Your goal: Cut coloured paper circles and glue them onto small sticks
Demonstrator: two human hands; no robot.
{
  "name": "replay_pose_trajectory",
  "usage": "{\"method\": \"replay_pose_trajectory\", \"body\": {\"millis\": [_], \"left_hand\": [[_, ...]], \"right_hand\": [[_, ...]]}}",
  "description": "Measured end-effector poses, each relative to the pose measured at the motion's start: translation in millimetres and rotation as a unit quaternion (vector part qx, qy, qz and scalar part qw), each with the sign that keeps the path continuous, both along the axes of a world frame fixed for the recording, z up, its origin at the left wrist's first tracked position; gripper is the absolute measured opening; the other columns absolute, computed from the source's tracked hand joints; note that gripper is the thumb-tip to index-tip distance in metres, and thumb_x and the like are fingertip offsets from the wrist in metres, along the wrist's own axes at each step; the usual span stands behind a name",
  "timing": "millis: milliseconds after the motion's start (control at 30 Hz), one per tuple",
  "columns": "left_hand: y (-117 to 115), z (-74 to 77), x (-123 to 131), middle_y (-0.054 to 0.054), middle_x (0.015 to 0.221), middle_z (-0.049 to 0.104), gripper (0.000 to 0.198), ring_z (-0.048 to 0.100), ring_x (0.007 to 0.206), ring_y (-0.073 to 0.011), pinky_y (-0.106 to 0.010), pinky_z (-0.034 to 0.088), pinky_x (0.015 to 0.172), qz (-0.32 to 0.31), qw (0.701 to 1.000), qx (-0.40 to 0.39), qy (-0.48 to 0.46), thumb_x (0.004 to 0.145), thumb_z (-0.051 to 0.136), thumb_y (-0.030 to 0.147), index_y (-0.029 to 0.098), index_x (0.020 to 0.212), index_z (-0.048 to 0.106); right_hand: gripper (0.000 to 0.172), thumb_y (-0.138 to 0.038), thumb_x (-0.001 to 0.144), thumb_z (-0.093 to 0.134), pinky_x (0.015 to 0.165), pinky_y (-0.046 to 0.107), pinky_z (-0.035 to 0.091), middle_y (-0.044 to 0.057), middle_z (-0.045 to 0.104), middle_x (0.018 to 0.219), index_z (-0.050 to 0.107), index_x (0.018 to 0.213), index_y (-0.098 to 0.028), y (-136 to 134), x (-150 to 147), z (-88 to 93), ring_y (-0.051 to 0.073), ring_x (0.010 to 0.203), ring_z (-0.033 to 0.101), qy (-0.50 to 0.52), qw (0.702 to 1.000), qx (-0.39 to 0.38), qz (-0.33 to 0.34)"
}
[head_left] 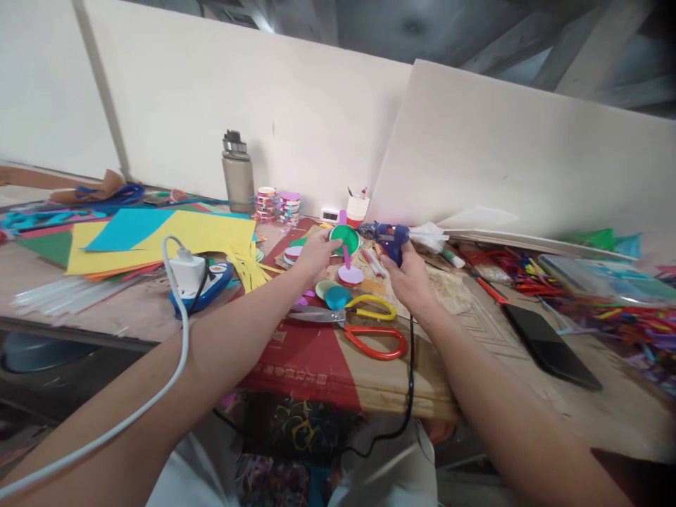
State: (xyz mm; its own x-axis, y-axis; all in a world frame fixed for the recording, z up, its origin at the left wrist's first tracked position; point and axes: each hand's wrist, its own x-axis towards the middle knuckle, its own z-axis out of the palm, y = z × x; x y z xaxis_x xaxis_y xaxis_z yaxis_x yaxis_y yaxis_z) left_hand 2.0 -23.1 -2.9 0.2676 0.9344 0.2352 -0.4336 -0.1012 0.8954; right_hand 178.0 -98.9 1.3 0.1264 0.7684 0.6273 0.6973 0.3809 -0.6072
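My left hand (315, 257) pinches a green disc with a pale rim (338, 246) at its left edge. A purple strip (343, 217) runs above and below the disc, its lower end meeting a lavender disc (351, 275). My right hand (409, 279) is wrapped round the handle of a blue glue gun (389, 243), whose nozzle points left, close to the green disc's right edge. The glue gun's black cord (412, 373) hangs down over the table edge. Below the hands lie open scissors (374, 343) with one yellow and one red handle, beside a teal disc (338, 297).
Cardboard (311, 352) covers the tabletop's middle. Left are yellow sheets (211, 229), a blue power strip (214, 289) with a white plug, and clear glue sticks (63, 292). A bottle (237, 176) stands behind. A black phone (549, 345) and plastic box (607, 274) lie right.
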Motion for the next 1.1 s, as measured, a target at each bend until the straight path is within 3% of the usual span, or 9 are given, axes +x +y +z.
{"method": "replay_pose_trajectory", "body": {"millis": [533, 833, 1100], "left_hand": [[9, -5.5, 2, -0.001, 0.081, 0.068, 0.017, 0.063, 0.074, -0.0127, -0.029, 0.056, 0.076, 0.061, 0.997, 0.045, -0.012, 0.070, 0.064, 0.012, 0.014, 0.087, 0.066], [10, -5.3, 2, -0.002, 0.087, 0.068, 0.018, 0.063, 0.078, -0.0128, -0.032, 0.057, 0.077, 0.082, 0.995, 0.046, -0.014, 0.072, 0.067, 0.014, 0.015, 0.090, 0.065], [9, -7.3, 1, -0.002, 0.086, 0.069, 0.019, 0.064, 0.077, -0.0130, -0.032, 0.057, 0.077, 0.044, 0.997, 0.057, -0.001, 0.072, 0.067, 0.016, 0.015, 0.091, 0.066]], "right_hand": [[0.041, -0.043, 0.089, 0.051, 0.087, 0.048, 0.049, 0.018, 0.071, 0.100, 0.059, 0.119, -0.015, -3, -2, 3.1, 0.034, 0.091, 0.066, -0.042, 0.998, -0.039, -0.041], [0.034, -0.033, 0.089, 0.050, 0.083, 0.045, 0.049, 0.016, 0.071, 0.094, 0.059, 0.116, -0.016, -5, -5, -0.1, 0.033, 0.088, 0.066, -0.072, 0.994, -0.064, -0.061], [0.036, -0.040, 0.091, 0.049, 0.081, 0.044, 0.049, 0.016, 0.071, 0.095, 0.060, 0.114, -0.016, -5, -6, 1.1, 0.033, 0.088, 0.066, -0.054, 0.996, -0.048, -0.058]]}}
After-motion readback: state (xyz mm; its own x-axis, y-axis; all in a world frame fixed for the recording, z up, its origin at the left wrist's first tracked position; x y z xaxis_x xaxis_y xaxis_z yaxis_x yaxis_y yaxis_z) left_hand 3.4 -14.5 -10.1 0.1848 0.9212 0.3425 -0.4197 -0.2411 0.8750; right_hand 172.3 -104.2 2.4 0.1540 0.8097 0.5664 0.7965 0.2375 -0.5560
